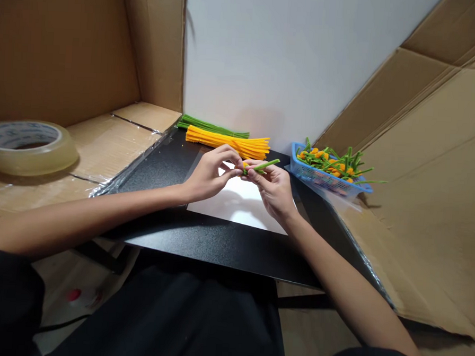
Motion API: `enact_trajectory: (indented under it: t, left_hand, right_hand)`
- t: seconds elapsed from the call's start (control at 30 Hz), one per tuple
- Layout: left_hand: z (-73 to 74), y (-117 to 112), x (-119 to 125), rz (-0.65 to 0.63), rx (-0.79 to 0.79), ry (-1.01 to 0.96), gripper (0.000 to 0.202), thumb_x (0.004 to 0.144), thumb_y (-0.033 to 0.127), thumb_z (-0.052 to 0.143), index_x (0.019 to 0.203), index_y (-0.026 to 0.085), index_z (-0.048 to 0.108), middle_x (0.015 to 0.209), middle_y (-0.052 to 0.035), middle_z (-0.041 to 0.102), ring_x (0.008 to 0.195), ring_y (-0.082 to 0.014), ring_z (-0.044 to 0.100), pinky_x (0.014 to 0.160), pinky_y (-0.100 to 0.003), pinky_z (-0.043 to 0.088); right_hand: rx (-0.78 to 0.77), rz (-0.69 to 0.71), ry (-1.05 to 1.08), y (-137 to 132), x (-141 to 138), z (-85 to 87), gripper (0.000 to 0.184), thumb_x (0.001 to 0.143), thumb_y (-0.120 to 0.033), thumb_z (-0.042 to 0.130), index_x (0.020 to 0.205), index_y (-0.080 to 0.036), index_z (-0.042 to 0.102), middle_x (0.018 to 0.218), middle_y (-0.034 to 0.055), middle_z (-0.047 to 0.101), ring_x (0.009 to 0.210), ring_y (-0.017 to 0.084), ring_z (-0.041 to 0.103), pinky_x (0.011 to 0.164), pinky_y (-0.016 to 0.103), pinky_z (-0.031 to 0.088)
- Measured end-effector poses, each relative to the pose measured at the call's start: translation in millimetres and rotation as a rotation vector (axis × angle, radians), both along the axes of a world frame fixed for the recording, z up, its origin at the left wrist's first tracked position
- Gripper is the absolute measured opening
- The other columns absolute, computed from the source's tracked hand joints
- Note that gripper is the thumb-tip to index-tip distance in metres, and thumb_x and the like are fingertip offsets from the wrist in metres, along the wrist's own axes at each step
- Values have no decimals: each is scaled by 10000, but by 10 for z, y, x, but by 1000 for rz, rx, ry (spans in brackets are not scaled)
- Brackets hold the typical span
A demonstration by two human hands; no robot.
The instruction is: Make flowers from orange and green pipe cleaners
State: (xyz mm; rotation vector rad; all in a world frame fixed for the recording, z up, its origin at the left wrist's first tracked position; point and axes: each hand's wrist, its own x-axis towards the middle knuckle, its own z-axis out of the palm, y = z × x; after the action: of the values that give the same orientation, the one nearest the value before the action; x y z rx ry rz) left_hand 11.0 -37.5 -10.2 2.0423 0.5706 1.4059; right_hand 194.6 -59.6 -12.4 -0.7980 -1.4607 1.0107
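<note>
My left hand (211,174) and my right hand (274,188) meet above a white sheet (239,207) on a black table (202,240). Both pinch a short green pipe cleaner (264,165), whose free end sticks out up and to the right past my right fingers. A bit of yellow shows at the pinch point. Behind the hands lie a bundle of yellow pipe cleaners (229,141) and a bundle of green ones (212,127). A blue basket (321,177) to the right holds several finished green-and-orange pieces.
A roll of clear tape (26,147) rests on a cardboard box at the left. Cardboard sheets (429,172) lean on the right, and a white wall stands behind the table. My dark-clothed lap fills the bottom of the view.
</note>
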Motion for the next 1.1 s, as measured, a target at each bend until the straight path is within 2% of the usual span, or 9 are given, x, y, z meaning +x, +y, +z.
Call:
enact_trajectory:
  t: [0.1, 0.2, 0.33, 0.43, 0.57, 0.67, 0.9, 1.0, 1.1]
  left_hand:
    - [-19, 14, 6, -18, -45, -38, 185, 875, 356, 700, 864, 176, 660, 964, -53, 613, 919, -156, 605, 781, -260, 568]
    - [-65, 54, 20, -35, -200, -98, 171, 835, 313, 728, 884, 164, 661, 988, -53, 639, 958, -160, 626, 832, -277, 558]
    - [-81, 118, 42, -166, -468, -224, 253, 766, 313, 785, 857, 137, 627, 918, -35, 671, 871, -143, 663, 853, -321, 566]
    - [-28, 130, 43, -255, -553, -238, 280, 730, 289, 820, 834, 134, 610, 847, -10, 660, 781, -128, 672, 791, -317, 579]
    - [44, 123, 26, -298, -558, -136, 232, 745, 247, 812, 834, 121, 638, 793, -25, 683, 716, -123, 671, 741, -300, 562]
    - [51, 131, 15, -314, -563, -99, 228, 747, 253, 815, 836, 115, 657, 783, -38, 700, 709, -120, 667, 742, -294, 553]
    - [13, 103, 18, -349, -561, -103, 304, 698, 235, 845, 921, 118, 675, 940, -57, 726, 855, -166, 712, 848, -343, 569]
    - [4, 77, 32, -309, -513, -89, 284, 706, 253, 833, 892, 113, 669, 919, -63, 721, 845, -170, 704, 853, -358, 569]
    - [-4, 70, 38, -224, -400, -67, 249, 714, 260, 812, 853, 113, 667, 893, -60, 705, 830, -158, 681, 804, -318, 565]
  right_hand:
    - [-21, 6, 7, 9, 10, 6, 317, 725, -483, 857, 870, -217, 763, 1084, 61, 756, 932, 207, 720, 895, 433, 617]
    - [11, 9, -54, 18, 55, 30, 300, 738, -478, 847, 871, -225, 755, 1098, 60, 746, 962, 211, 712, 874, 413, 608]
    - [178, -26, -267, 37, 145, 80, 242, 754, -407, 848, 899, -238, 755, 1075, 50, 722, 1019, 205, 669, 811, 337, 563]
    - [294, -62, -358, 38, 184, 115, 224, 778, -385, 831, 939, -251, 753, 1008, 39, 706, 933, 183, 641, 742, 313, 531]
    - [282, 9, -362, 7, 197, 154, 246, 793, -379, 822, 1007, -267, 775, 977, 39, 715, 869, 174, 653, 760, 334, 549]
    - [233, 70, -329, -19, 201, 178, 153, 804, -361, 818, 913, -256, 800, 895, 35, 735, 834, 173, 687, 800, 357, 571]
    - [286, -7, -288, -25, 167, 169, 175, 744, -408, 863, 815, -254, 819, 845, 48, 749, 800, 175, 687, 773, 352, 584]
    - [275, -18, -237, -38, 127, 154, 173, 760, -414, 851, 834, -261, 822, 862, 52, 756, 817, 180, 688, 764, 344, 578]
    - [275, -28, -195, -58, 89, 149, 172, 782, -418, 833, 837, -256, 820, 879, 54, 759, 834, 183, 685, 777, 343, 569]
